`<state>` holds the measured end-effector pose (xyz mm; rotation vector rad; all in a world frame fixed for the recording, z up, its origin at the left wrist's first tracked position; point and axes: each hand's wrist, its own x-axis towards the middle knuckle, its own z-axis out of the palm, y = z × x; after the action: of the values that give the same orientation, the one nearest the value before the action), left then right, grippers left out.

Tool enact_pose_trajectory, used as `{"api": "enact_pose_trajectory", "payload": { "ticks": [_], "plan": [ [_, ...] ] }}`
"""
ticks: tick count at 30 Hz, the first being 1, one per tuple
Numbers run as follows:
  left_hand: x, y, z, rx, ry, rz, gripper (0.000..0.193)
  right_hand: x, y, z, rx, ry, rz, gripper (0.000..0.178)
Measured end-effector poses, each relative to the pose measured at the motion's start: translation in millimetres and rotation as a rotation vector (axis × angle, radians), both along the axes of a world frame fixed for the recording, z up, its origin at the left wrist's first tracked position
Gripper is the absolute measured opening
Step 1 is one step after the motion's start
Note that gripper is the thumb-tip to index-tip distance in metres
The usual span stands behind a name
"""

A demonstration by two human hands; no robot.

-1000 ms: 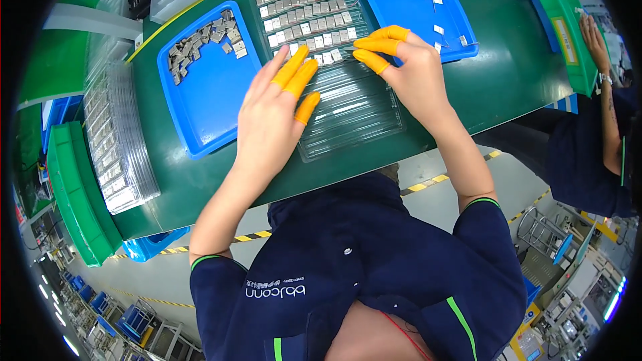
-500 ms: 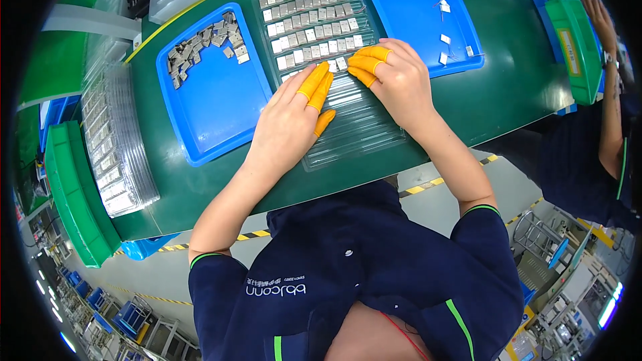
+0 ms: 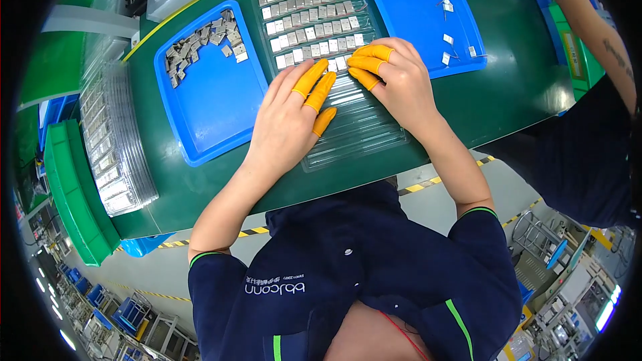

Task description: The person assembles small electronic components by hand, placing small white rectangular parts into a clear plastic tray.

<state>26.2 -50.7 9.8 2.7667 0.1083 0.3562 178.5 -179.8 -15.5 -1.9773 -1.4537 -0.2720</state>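
Small metal connectors [image 3: 324, 47] lie in rows in a clear plastic tray [image 3: 354, 139] on the green table. My left hand [image 3: 286, 117], with yellow finger cots, bends over the lowest filled row; its thumb stands apart from the fingers, whose tips touch or nearly touch the connectors. Opposite it, my right hand [image 3: 401, 83], also in yellow finger cots, has its thumb and fingers drawn together at the right end of that row. Its fingertips hide whatever is between them. A few connectors show between the two hands.
At the left, a blue tray [image 3: 214, 120] holds a heap of loose connectors; another blue tray [image 3: 414, 0] at the right holds several pieces with thin wires. Stacked clear trays [image 3: 127, 140] and a green bin [image 3: 73, 194] stand far left. A co-worker's arm [image 3: 595, 20] reaches in at the right.
The left fingertips have shifted slightly and spread a little, uncovering more of the row. My right hand has barely moved. At the right, the co-worker's arm has swung farther in over the green bin.
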Motion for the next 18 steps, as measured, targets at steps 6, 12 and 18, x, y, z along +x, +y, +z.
{"api": "enact_pose_trajectory", "payload": {
  "ticks": [6,12,18],
  "plan": [
    [-11.0,33.1,4.0,-0.023,-0.162,0.177,0.026,23.4,-13.5,14.3,0.031,0.018,-0.068,0.017],
    [-43.5,95.2,2.2,0.115,-0.166,0.537,0.019,72.8,-59.9,37.3,-0.268,0.186,-0.543,0.017],
    [-57.0,128.5,-5.0,0.047,-0.098,0.757,0.019,95.1,-51.0,38.0,-0.558,0.167,-0.55,0.02]
  ]
}}
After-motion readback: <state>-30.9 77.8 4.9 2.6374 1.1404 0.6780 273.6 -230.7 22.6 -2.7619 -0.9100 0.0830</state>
